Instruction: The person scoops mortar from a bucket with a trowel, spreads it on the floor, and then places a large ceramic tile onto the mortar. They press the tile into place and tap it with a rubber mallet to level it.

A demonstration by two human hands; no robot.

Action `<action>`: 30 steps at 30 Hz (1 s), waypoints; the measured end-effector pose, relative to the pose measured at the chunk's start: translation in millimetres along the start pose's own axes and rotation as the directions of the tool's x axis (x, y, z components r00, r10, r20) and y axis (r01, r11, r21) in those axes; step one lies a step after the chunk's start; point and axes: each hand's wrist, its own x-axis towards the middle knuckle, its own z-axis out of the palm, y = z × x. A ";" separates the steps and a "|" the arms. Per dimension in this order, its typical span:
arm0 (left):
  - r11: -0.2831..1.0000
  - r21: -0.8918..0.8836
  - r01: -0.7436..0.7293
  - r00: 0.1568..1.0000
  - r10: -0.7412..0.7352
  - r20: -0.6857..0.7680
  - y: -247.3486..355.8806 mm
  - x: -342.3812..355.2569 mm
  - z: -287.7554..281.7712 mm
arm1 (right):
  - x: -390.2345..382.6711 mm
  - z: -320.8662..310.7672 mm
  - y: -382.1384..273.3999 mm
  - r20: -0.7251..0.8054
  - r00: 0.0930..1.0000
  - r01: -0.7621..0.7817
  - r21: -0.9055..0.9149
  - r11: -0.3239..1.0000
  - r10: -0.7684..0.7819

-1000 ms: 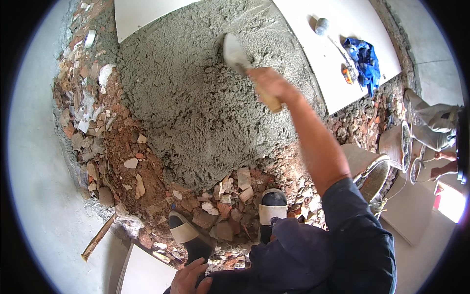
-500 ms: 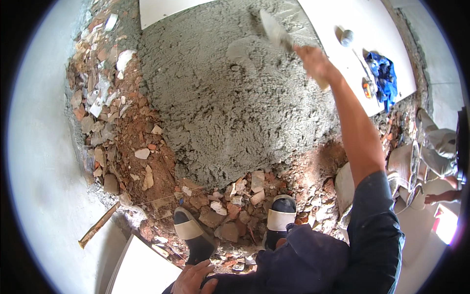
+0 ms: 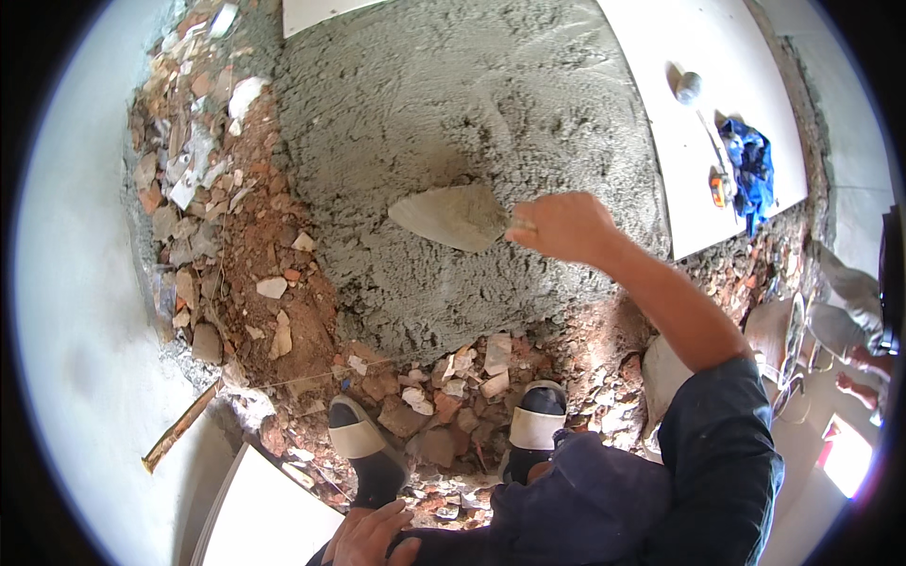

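Observation:
My right hand (image 3: pixel 569 227) is wrapped round the handle of a pointed trowel (image 3: pixel 448 218). The trowel's broad blade points left and lies against the middle of a bed of wet grey mortar (image 3: pixel 406 104). Ridges and rough pits cover the mortar near the blade; streaks mark its upper right. Down at the lower edge, my left hand (image 3: pixel 373 538) rests on my leg, fingers stretched out with nothing in them. Both my feet, in sandals with pale straps, stand on rubble just below the mortar's near edge.
A large white tile (image 3: pixel 651 85) at right bears a mallet (image 3: pixel 690 88), a blue cloth (image 3: pixel 752 170) and a small orange tool (image 3: pixel 721 190). Another tile (image 3: pixel 316 13) lies at top. Broken rubble (image 3: pixel 274 287), a stick (image 3: pixel 184 424) and white slabs (image 3: pixel 264 514) lie left. Another person's hand (image 3: pixel 857 389) shows far right.
My right hand has drawn the trowel from the mortar's upper right, beside the tile, down and left to the middle. The blade now points left. My left hand stays on my leg.

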 end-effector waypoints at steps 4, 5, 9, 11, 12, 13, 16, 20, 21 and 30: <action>0.999 -0.026 0.020 1.000 -0.020 0.005 4.1 -0.4 -1.7 | -13.4 34.2 24.0 -0.287 0.937 -0.265 -0.211 0.941 0.199; 0.999 -0.028 0.020 1.000 -0.020 0.006 5.4 -1.3 -2.3 | -14.0 36.2 44.1 -0.327 0.910 -0.335 -0.216 0.917 0.255; 0.998 0.022 -0.056 0.998 0.057 -0.022 7.9 -4.5 -4.5 | -30.4 52.3 130.0 -0.437 0.716 -0.566 0.091 0.819 0.544; 0.998 0.012 -0.065 0.997 0.066 -0.048 7.9 -6.9 -5.2 | -39.7 66.2 162.3 -0.452 0.686 -0.513 0.255 0.820 0.570; 0.998 0.023 -0.066 0.997 0.067 -0.036 7.7 -8.4 -5.3 | -40.5 74.1 169.6 -0.444 0.679 -0.403 0.440 0.803 0.584; 0.997 0.035 -0.069 0.997 0.070 -0.023 7.3 -9.3 -5.6 | -41.2 84.5 169.2 -0.359 0.758 -0.303 0.545 0.782 0.544; 0.997 0.036 -0.074 0.997 0.074 0.015 5.9 -12.4 -6.1 | -22.3 113.0 122.5 -0.379 0.838 -0.106 0.593 0.798 0.392; 0.990 0.064 -0.128 0.992 0.129 -0.008 2.9 -13.7 -2.5 | -4.6 122.5 14.8 -0.311 0.950 0.107 0.438 0.893 0.039; 0.989 0.060 -0.134 0.991 0.134 -0.006 1.7 -13.7 -1.1 | -4.2 116.2 -7.4 -0.209 0.973 0.018 0.490 0.872 0.097; 0.981 0.063 -0.183 0.982 0.186 -0.037 -3.2 -28.4 8.3 | 17.3 -5.4 -39.0 -0.056 0.982 -0.080 0.748 0.659 0.182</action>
